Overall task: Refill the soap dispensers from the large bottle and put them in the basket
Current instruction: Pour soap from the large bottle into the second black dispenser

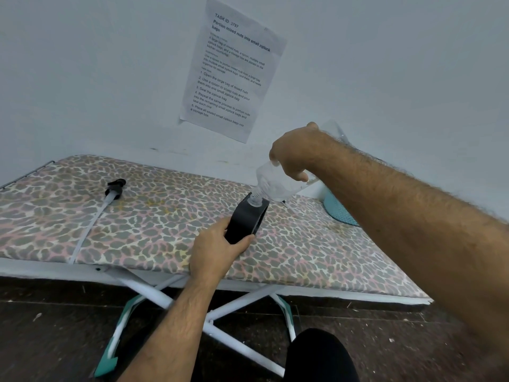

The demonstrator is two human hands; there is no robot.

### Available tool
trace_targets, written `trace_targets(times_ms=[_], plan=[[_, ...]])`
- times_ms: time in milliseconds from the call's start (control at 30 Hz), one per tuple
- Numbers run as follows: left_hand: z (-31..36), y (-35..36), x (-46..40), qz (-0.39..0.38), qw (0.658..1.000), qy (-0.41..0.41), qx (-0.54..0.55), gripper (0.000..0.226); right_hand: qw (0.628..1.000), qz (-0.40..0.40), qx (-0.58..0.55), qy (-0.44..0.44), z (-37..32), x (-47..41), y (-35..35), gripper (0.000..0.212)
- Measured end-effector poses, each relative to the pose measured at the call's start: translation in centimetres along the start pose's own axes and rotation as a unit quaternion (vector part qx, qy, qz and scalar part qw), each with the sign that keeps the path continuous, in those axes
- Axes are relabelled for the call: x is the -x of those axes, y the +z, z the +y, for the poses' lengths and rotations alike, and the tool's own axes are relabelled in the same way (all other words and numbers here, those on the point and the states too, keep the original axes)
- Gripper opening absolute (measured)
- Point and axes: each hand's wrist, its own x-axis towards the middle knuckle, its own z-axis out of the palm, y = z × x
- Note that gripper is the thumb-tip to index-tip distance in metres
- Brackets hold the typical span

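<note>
A black soap dispenser (246,219) stands tilted on the leopard-print ironing board (154,221), its top open. My left hand (217,249) grips its lower body. My right hand (296,154) holds a clear plastic bottle (271,183) tipped steeply downward, its threaded neck pushed into the dispenser's opening. The dispenser's black pump head with its long clear tube (110,198) lies loose on the board at the left. My right forearm hides most of the teal woven basket (340,210) at the board's far right.
A printed paper sheet (231,70) is taped to the white wall behind the board. The board's white crossed legs with teal feet (192,307) stand on a dark floor. A dark-clothed knee (319,357) shows at the bottom.
</note>
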Motion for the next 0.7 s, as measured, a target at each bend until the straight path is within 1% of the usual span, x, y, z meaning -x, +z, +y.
trace_targets(times_ms=[267,400,700], plan=[[0.0,-0.1,0.0,0.003,1.000,0.004,0.004,0.049,0.999,0.024,0.037,-0.007,-0.3,0.7,-0.6,0.068],[0.0,0.0,0.0,0.000,1.000,0.004,0.011,0.048,0.999,0.024,0.047,-0.006,-0.6,0.7,-0.9,0.068],[0.1,-0.2,0.1,-0.003,1.000,0.001,0.002,0.046,0.995,0.054,0.076,-0.025,-0.9,1.0,-1.4,0.062]])
